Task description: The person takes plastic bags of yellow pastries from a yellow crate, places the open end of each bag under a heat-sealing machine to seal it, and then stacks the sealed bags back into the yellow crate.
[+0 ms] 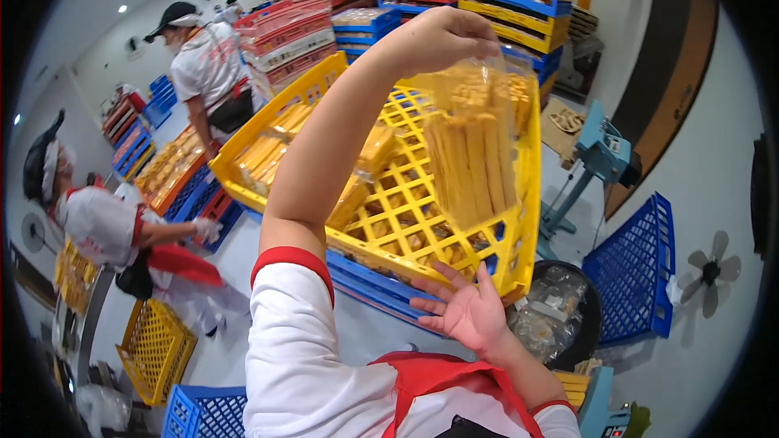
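Note:
My left hand (456,36) pinches the top of a clear plastic bag of long yellow breadsticks (471,158), which hangs over the right part of a yellow plastic crate (420,194). Palm up with spread fingers, my right hand (468,310) is beside the crate's near rim and holds nothing. More bagged yellow sticks (265,161) lie at the crate's left end, and my left forearm covers some of its middle. Behind the hanging bag, another bag (519,97) is partly visible. Through the lattice floor, brown baked pieces show below.
Blue crates (377,292) sit under the yellow one. Tall crate stacks (511,0) rise behind. At right are a teal pedal machine (599,146), a black bin of plastic (551,316) and a leaning blue crate (639,274). Two co-workers (115,225) (210,67) stand at left.

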